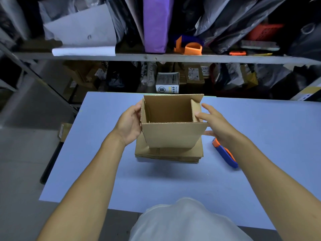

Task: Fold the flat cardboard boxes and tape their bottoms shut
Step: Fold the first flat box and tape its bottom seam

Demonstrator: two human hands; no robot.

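Cardboard box [171, 126], opened into a square tube with its flaps standing up, is held above a stack of flat cardboard boxes [169, 153] near the middle of a pale blue table [104, 162]. Left hand [129, 125] grips the box's left wall, thumb near the top edge and fingers curled round the side. Right hand [214, 124] has its fingers nearly straight, fingertips pressing on the right-hand flap, holding nothing. Just right of the stack, partly under the right forearm, lies a blue and orange tape dispenser [225, 153]. Beyond the table, a metal shelf [156, 57] carries dark plastic bags, a purple package [157, 23] and another orange tape dispenser [190, 46].
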